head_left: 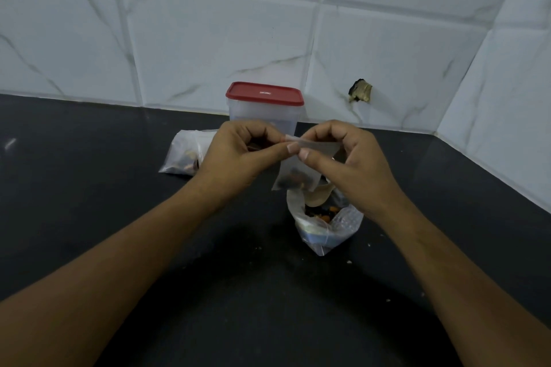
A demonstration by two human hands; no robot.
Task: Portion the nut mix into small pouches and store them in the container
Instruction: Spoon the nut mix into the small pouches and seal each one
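With forearms (119, 262) stretching forward, pinching top of small pouch (298, 176) in left hand (238, 155) and right hand (351, 164), just above nut mix bag (325, 226).

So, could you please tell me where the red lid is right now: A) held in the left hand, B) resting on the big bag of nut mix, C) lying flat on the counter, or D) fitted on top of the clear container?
D: the red lid sits closed on the container, while the left hand and right hand both pinch the small pouch.
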